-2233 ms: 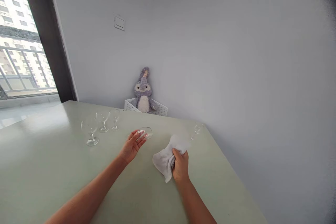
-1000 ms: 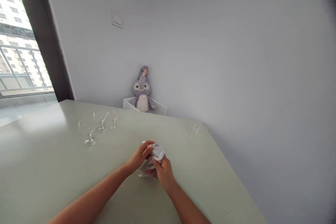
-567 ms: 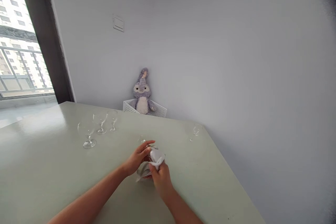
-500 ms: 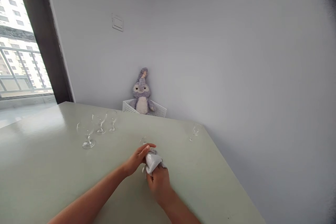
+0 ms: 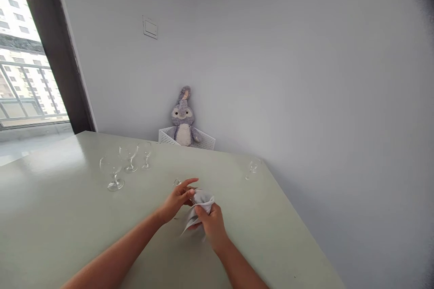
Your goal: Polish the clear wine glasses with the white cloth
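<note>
My left hand (image 5: 179,198) is closed around a stemmed glass (image 5: 176,183), its index finger stretched out past the grip. Only a small part of the glass shows beyond the fingers; the rest is hidden by the hand and the cloth. A light grey cloth (image 5: 202,198) is bunched in my right hand (image 5: 213,226), against the near end of the glass, with a loose corner hanging toward me. Both hands are close together above the pale green table (image 5: 152,248).
Three clear stemmed glasses, a nearer one (image 5: 113,174), a middle one (image 5: 129,158) and a farther one (image 5: 145,156), stand at the left. Another glass (image 5: 252,168) is near the right edge. Behind the table, a plush toy (image 5: 183,126) sits in a white basket (image 5: 206,142).
My right hand has turned and moved slightly right, and its thumb now lies over the cloth. The cloth has opened out. The visible end of the glass has shifted left.
</note>
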`<state>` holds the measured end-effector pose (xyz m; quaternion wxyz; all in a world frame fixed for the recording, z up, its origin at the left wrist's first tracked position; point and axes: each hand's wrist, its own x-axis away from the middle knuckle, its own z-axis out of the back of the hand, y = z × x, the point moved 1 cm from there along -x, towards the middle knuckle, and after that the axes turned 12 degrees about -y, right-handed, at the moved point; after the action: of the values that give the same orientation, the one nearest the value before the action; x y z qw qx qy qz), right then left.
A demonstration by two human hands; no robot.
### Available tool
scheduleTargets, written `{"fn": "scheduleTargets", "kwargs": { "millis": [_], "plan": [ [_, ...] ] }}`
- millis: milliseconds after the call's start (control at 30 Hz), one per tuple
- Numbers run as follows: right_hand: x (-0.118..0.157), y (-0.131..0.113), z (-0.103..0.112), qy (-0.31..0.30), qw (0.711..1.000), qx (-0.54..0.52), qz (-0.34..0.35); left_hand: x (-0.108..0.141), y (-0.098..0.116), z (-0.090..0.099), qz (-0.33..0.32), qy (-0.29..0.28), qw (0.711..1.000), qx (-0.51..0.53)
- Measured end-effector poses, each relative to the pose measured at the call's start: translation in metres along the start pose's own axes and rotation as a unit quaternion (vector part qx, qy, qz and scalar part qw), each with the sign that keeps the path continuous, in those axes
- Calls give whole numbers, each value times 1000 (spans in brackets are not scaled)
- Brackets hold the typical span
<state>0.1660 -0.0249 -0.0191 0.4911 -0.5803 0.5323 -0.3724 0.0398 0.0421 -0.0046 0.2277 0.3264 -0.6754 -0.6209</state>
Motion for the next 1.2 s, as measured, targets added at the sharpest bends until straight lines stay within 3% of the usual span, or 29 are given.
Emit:
{"fn": "scheduleTargets", "kwargs": {
  "millis": [67, 133, 233, 300, 367, 433, 500, 600, 633, 700, 767, 867, 933, 1000, 1067, 1200],
  "plan": [
    [4, 4, -3, 4, 990, 133, 38, 0, -3, 1, 36, 15, 999, -8],
    [4, 4, -3, 11, 986, 159, 46, 1, -2, -2, 40, 27, 998, -26],
    [-3, -1, 5, 43, 999, -13, -2, 4, 4, -7, 4, -7, 999, -43],
    [-8, -6, 10, 46, 989, -140, -24, 5, 7, -9, -25, -43, 998, -49],
    [-10, -9, 12, 18, 983, -179, -31, 5, 8, -6, -43, -51, 997, -51],
    [-8, -8, 12, -9, 993, -110, -31, 4, 6, -2, -35, -36, 998, -37],
    [-5, -5, 11, -14, 999, 51, 0, 1, 2, 1, 1, -27, 1000, -9],
    [-2, 0, 11, 5, 953, 297, 62, -2, -6, 0, 48, -7, 999, -12],
    [-2, 0, 11, 12, 941, 330, 67, -2, -8, 0, 59, 4, 997, -41],
    [-5, 0, 13, 32, 953, 299, 39, -2, -11, 0, 66, 34, 985, -154],
    [-8, -4, 17, 69, 979, 189, -10, 0, -9, 3, 19, 78, 940, -331],
    [-12, -12, 22, 97, 993, 40, -57, 4, 0, 9, -134, 103, 797, -580],
    [-14, -17, 26, 62, 995, -17, -70, 6, 6, 13, -191, 77, 718, -665],
    [-13, -21, 30, 5, 996, -38, -78, 6, 9, 17, -182, 36, 695, -695],
    [-11, -26, 35, -47, 995, -16, -84, 5, 10, 20, -146, -7, 717, -681],
    [-3, -42, 47, -152, 978, 114, -85, 4, 10, 18, -65, -89, 823, -558]
  ]
}}
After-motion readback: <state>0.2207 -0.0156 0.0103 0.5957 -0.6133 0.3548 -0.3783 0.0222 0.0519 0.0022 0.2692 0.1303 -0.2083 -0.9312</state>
